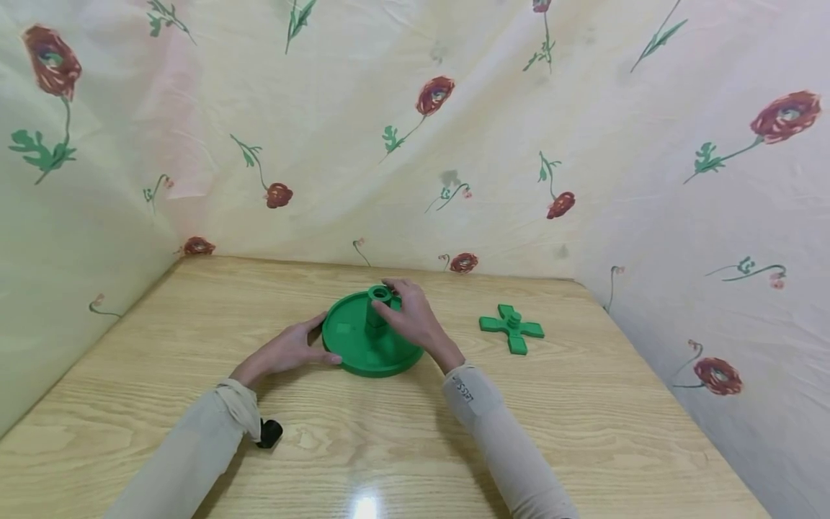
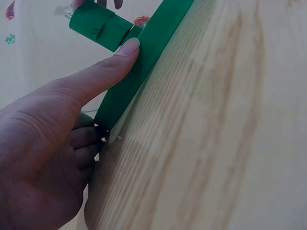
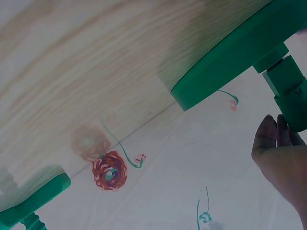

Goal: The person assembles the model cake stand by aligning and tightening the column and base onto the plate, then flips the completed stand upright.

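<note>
Left hand: forearm reaching forward from the lower left, thumb spread along the near edge and fingers around the left edge, gripping the disc. Right hand: forearm angled inward from the lower right, wrist raised over the disc, thumb and fingers grasping the upper end of the post.

Disc: green, smooth, matte; round with a raised rim; flat on the surface, in front of the cloth.
Post: same green; upright at the disc's centre, roughly cylindrical with stepped sections and a hollow round top; marked "33" on one side, "34" on another; a narrower neck shows beneath.
Cross piece: green, four flat arms, threaded central stub pointing up; lies right of the disc, well apart.
Surface: pale wood grain.
Cloth: cream, lightly creased, printed with red flowers.
Sleeves: light beige, the left cuff bunched.
</note>
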{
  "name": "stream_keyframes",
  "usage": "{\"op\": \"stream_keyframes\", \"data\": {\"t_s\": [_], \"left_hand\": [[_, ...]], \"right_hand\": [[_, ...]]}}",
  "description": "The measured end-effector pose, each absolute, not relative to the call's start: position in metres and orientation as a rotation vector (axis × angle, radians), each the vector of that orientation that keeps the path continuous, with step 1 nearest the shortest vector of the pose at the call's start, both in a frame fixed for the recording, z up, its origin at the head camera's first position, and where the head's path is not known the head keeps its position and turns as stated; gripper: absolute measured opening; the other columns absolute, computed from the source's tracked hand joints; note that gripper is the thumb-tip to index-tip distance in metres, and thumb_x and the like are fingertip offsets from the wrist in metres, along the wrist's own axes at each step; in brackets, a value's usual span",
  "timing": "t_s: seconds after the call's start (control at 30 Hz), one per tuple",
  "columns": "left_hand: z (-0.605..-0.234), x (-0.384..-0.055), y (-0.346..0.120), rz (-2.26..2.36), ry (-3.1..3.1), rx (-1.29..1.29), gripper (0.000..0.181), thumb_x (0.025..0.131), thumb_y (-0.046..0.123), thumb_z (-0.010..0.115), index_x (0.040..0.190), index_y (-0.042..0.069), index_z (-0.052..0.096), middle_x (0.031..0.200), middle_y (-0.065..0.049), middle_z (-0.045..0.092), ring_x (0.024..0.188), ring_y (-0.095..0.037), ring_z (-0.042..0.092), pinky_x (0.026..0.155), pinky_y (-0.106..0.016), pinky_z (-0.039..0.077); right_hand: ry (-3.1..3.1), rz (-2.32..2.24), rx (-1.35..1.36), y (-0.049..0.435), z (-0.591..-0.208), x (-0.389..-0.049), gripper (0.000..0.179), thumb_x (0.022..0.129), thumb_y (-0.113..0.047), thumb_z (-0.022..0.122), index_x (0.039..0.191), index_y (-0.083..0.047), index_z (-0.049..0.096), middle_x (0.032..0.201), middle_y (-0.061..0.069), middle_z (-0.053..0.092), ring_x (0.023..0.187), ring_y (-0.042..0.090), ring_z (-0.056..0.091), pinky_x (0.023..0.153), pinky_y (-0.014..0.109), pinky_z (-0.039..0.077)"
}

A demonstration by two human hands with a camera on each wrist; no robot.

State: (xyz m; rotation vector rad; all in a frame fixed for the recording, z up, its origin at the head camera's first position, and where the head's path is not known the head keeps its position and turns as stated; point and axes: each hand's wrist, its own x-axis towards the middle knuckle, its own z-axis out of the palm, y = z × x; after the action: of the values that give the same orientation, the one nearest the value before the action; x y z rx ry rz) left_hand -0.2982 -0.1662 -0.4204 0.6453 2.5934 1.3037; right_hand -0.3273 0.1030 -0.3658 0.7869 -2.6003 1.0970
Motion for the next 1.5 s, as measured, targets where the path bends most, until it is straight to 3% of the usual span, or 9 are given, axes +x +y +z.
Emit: {"op": "stream_keyframes", "data": {"t_s": [0.17, 0.47, 0.8, 1.03, 1.33, 1.5], "left_hand": [[-0.4204, -0.2985, -0.1661, 1.292, 2.605, 0.643, 0.111, 0.089, 0.046, 0.081, 0.164, -0.003, 0.015, 0.165, -0.029, 0.024, 0.151, -0.045, 0.022, 0.117, -0.062, 0.026], [-0.4214, -0.2987, -0.1662, 1.287, 2.606, 0.630, 0.111, 0.089, 0.046, 0.082, 0.164, -0.003, 0.015, 0.165, -0.028, 0.024, 0.151, -0.045, 0.022, 0.117, -0.063, 0.026], [-0.4209, -0.2975, -0.1663, 1.304, 2.596, 0.620, 0.112, 0.088, 0.046, 0.082, 0.165, 0.000, 0.015, 0.166, -0.027, 0.023, 0.152, -0.044, 0.021, 0.118, -0.062, 0.025], [-0.4223, -0.2973, -0.1649, 1.296, 2.606, 0.625, 0.112, 0.089, 0.047, 0.081, 0.164, -0.001, 0.015, 0.165, -0.027, 0.023, 0.152, -0.044, 0.022, 0.117, -0.062, 0.026], [-0.4206, -0.2978, -0.1643, 1.306, 2.597, 0.623, 0.111, 0.089, 0.046, 0.082, 0.165, 0.000, 0.015, 0.165, -0.026, 0.024, 0.152, -0.042, 0.023, 0.117, -0.060, 0.028], [-0.4216, -0.2976, -0.1649, 1.299, 2.599, 0.623, 0.111, 0.089, 0.046, 0.081, 0.164, -0.001, 0.015, 0.165, -0.027, 0.024, 0.151, -0.044, 0.024, 0.117, -0.060, 0.029]], "right_hand": [[-2.576, 1.115, 0.835, 0.1037, -0.3656, -0.3282, 0.048, 0.102, -0.017, 0.067, 0.143, 0.005, 0.056, 0.138, 0.022, 0.058, 0.131, 0.037, 0.051, 0.109, 0.050, 0.043], [-2.609, 1.069, 0.779, 0.1022, -0.3668, -0.3284, 0.051, 0.102, -0.026, 0.070, 0.142, 0.004, 0.057, 0.136, 0.021, 0.059, 0.128, 0.038, 0.051, 0.107, 0.053, 0.044], [-2.589, 1.100, 0.805, 0.1028, -0.3662, -0.3281, 0.050, 0.102, -0.021, 0.068, 0.143, 0.005, 0.056, 0.140, 0.022, 0.058, 0.134, 0.038, 0.049, 0.112, 0.051, 0.040], [-2.626, 1.090, 0.746, 0.1018, -0.3676, -0.3289, 0.055, 0.101, -0.029, 0.071, 0.142, 0.005, 0.056, 0.138, 0.021, 0.059, 0.134, 0.039, 0.048, 0.111, 0.053, 0.041], [-2.567, 1.116, 0.818, 0.1034, -0.3685, -0.3300, 0.047, 0.103, -0.019, 0.068, 0.142, 0.005, 0.057, 0.138, 0.021, 0.060, 0.132, 0.036, 0.051, 0.111, 0.049, 0.042], [-2.579, 1.095, 0.799, 0.1027, -0.3690, -0.3304, 0.049, 0.102, -0.024, 0.069, 0.140, 0.005, 0.058, 0.137, 0.021, 0.060, 0.131, 0.036, 0.052, 0.109, 0.049, 0.044]]}}
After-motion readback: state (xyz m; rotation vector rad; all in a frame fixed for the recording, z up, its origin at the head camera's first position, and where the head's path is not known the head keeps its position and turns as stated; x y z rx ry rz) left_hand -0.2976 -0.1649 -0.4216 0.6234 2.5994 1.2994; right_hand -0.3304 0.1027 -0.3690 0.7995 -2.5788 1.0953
